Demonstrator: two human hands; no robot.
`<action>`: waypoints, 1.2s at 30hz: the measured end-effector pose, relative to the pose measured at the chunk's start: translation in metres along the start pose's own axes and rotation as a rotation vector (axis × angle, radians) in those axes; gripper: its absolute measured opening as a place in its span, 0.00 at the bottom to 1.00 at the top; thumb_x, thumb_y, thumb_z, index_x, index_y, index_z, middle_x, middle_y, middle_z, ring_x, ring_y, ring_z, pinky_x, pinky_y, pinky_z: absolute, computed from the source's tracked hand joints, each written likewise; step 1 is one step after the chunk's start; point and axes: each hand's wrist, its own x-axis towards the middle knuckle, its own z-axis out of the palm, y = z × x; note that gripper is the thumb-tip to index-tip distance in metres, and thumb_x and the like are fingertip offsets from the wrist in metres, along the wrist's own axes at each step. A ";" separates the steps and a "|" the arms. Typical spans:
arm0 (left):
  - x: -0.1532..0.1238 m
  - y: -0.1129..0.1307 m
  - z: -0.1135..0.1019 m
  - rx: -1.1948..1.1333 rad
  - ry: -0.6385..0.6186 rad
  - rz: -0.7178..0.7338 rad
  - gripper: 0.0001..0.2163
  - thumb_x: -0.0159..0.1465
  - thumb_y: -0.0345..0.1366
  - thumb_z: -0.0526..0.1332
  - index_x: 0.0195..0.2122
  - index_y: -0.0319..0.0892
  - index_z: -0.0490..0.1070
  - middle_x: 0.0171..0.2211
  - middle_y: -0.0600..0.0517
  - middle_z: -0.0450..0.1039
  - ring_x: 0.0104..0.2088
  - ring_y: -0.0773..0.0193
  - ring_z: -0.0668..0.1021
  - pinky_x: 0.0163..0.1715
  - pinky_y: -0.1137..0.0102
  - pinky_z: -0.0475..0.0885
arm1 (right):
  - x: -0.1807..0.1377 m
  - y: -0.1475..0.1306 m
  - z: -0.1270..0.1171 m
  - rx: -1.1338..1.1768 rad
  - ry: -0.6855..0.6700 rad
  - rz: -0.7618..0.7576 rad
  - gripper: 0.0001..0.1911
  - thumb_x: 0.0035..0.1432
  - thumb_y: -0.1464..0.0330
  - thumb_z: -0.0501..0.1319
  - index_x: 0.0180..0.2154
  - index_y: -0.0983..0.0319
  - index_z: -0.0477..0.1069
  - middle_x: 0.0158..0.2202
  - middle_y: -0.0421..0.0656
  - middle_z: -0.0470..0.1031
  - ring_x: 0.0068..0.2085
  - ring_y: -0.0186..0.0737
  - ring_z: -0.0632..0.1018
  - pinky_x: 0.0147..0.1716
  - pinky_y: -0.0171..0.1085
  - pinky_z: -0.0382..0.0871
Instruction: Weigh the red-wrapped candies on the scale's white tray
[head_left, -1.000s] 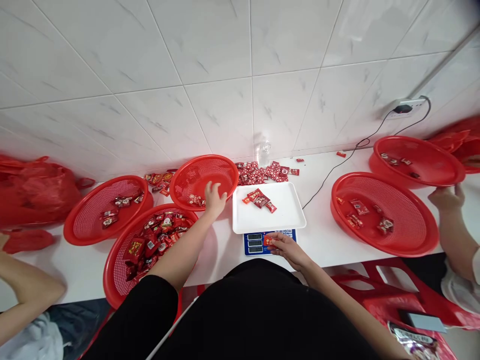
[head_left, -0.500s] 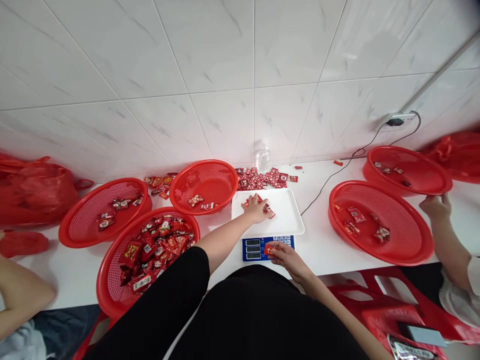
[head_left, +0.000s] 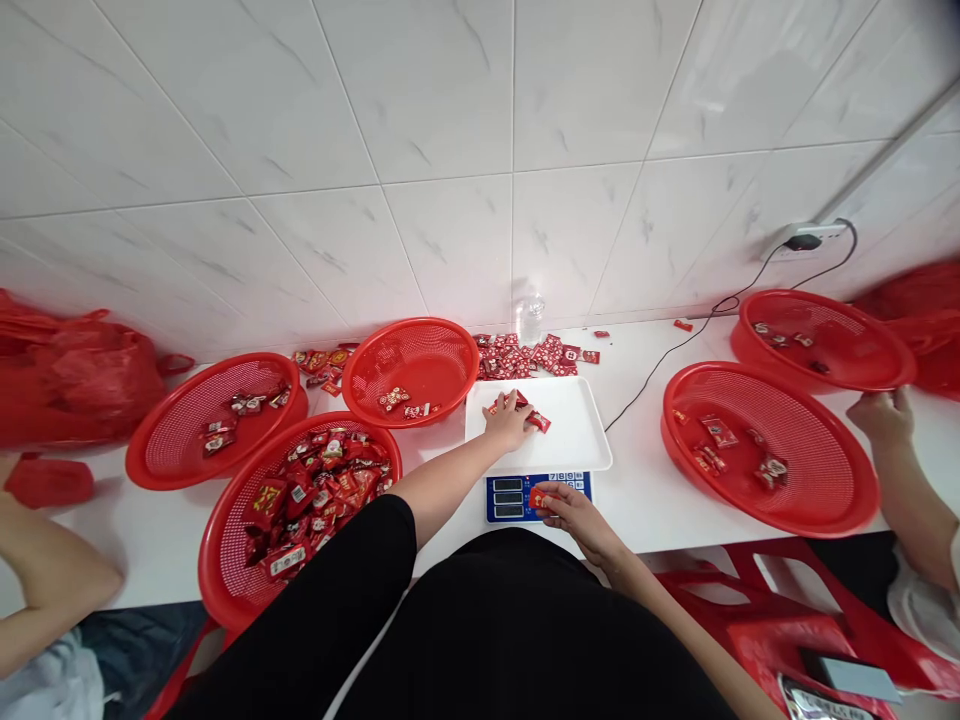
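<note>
A digital scale (head_left: 517, 492) with a white tray (head_left: 577, 440) stands at the table's front edge. My left hand (head_left: 508, 420) lies over a few red candy packets (head_left: 536, 421) on the tray, fingers curled on them. My right hand (head_left: 571, 505) pinches one red packet (head_left: 538, 497) in front of the scale's keypad. To the left, a big red basket (head_left: 225, 560) holds several red packets.
Two more red baskets (head_left: 187, 400) (head_left: 442, 345) stand behind, with loose packets (head_left: 525, 355) by the wall. At right, two red baskets (head_left: 825, 480) (head_left: 862, 330), a co-worker's hand (head_left: 885, 420), and a black cable (head_left: 675, 350). Another person's arm (head_left: 45, 590) at left. Red bags (head_left: 67, 370) far left.
My left hand left the small back basket and moved right onto the scale tray, where it now rests on the packets. My right hand stayed at the scale's front.
</note>
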 end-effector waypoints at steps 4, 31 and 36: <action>0.000 0.004 -0.002 -0.023 -0.015 -0.026 0.24 0.60 0.55 0.61 0.55 0.53 0.70 0.72 0.44 0.41 0.69 0.33 0.45 0.56 0.31 0.45 | 0.001 -0.001 0.001 -0.001 -0.008 0.002 0.12 0.50 0.62 0.68 0.40 0.51 0.78 0.37 0.37 0.81 0.40 0.41 0.80 0.41 0.41 0.73; -0.008 0.001 -0.022 0.091 -0.086 0.042 0.14 0.65 0.30 0.54 0.48 0.49 0.75 0.53 0.41 0.66 0.52 0.47 0.68 0.39 0.60 0.67 | -0.005 -0.008 0.002 0.015 -0.012 0.027 0.16 0.48 0.60 0.70 0.41 0.55 0.78 0.37 0.39 0.81 0.39 0.39 0.79 0.42 0.38 0.70; -0.008 -0.005 -0.024 0.004 -0.068 0.022 0.09 0.63 0.31 0.58 0.40 0.46 0.77 0.46 0.41 0.67 0.47 0.50 0.71 0.38 0.62 0.66 | -0.007 -0.010 0.001 0.017 -0.016 0.026 0.17 0.48 0.60 0.70 0.41 0.55 0.77 0.37 0.38 0.81 0.39 0.38 0.79 0.42 0.38 0.70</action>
